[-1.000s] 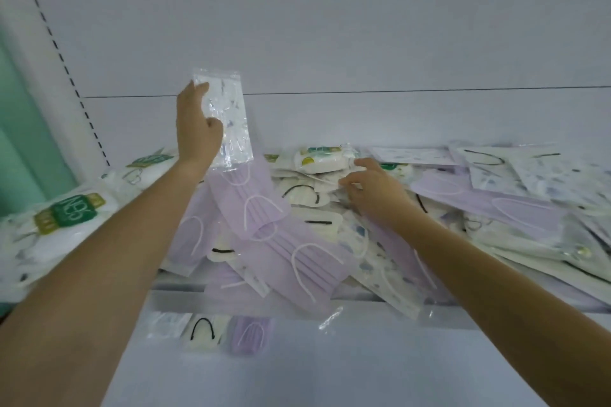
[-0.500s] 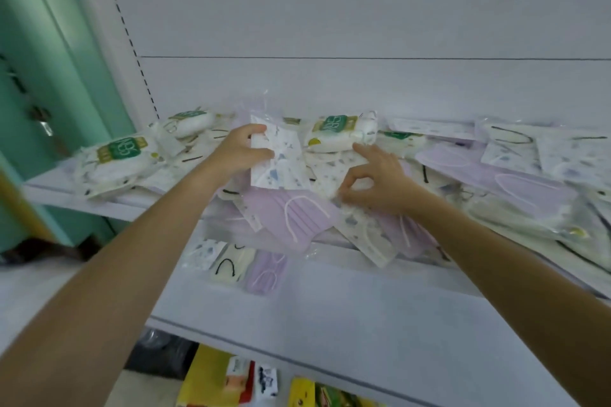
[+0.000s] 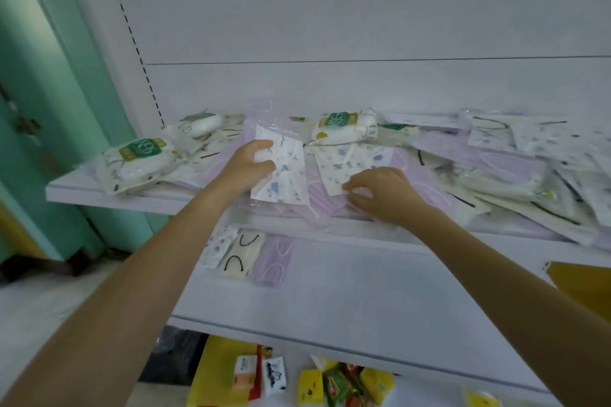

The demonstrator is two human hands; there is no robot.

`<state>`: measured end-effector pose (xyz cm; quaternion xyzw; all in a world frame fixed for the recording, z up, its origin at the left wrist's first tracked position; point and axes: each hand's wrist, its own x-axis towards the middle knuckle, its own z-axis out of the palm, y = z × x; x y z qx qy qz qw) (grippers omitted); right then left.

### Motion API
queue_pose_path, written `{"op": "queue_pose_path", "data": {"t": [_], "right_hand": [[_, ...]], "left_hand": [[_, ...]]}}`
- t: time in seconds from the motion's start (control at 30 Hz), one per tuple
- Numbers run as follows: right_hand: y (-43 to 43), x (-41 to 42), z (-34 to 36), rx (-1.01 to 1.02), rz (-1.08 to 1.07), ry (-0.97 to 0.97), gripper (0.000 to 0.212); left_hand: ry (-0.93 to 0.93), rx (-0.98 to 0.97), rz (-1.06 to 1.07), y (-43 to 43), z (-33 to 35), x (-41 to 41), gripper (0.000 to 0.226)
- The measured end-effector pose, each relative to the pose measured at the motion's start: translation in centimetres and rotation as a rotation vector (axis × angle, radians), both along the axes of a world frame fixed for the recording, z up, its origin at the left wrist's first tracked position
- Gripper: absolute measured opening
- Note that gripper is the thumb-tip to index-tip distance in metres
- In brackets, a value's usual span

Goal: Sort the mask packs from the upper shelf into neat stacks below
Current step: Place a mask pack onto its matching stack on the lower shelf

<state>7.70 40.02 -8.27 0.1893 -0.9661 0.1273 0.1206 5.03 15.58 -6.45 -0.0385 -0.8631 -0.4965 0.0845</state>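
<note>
A loose heap of mask packs (image 3: 496, 168) covers the upper shelf (image 3: 109, 200): white printed, cream and lilac ones. My left hand (image 3: 246, 167) grips a white blue-patterned mask pack (image 3: 284, 172) near the shelf's front edge, with a clear lilac pack behind it. My right hand (image 3: 380, 195) pinches the lower corner of another white printed pack (image 3: 340, 165) lying on lilac packs (image 3: 317, 205). On the lower shelf (image 3: 363, 291) lie three packs side by side: a white printed one (image 3: 220, 244), a cream one (image 3: 243, 254) and a lilac one (image 3: 276, 261).
Bulky white packs with green labels (image 3: 139, 158) sit at the upper shelf's left end and middle (image 3: 344, 127). A green wall (image 3: 49, 109) stands at the left. Yellow and coloured goods (image 3: 330, 383) lie on the shelf below, and a yellow item (image 3: 582, 284) at right.
My left hand came down from above the shelf with the printed pack to the shelf's front edge. My right hand slid forward onto another printed pack. The view tilted down, showing the lower shelves.
</note>
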Motion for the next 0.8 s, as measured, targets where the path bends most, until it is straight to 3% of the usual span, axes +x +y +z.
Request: {"op": "queue_pose_path", "data": {"t": [0.1, 0.23, 0.67, 0.8], "right_hand": [[-1.3, 2.4, -0.9, -0.240, -0.039, 0.052, 0.027], [-4.0, 5.5, -2.2, -0.489, 0.051, 0.013, 0.030], [-5.7, 6.2, -2.8, -0.216, 0.231, -0.128, 0.026], [-5.5, 6.0, -3.5, -0.006, 0.149, -0.017, 0.062]], "left_hand": [[-0.028, 0.020, -0.031, 0.3, -0.6, 1.3, 0.041], [-0.069, 0.113, -0.069, 0.8, -1.5, 2.2, 0.049], [-0.042, 0.081, -0.067, 0.7, -2.5, 4.2, 0.057], [0.043, 0.090, 0.084, 0.3, -2.0, 4.2, 0.053]]}}
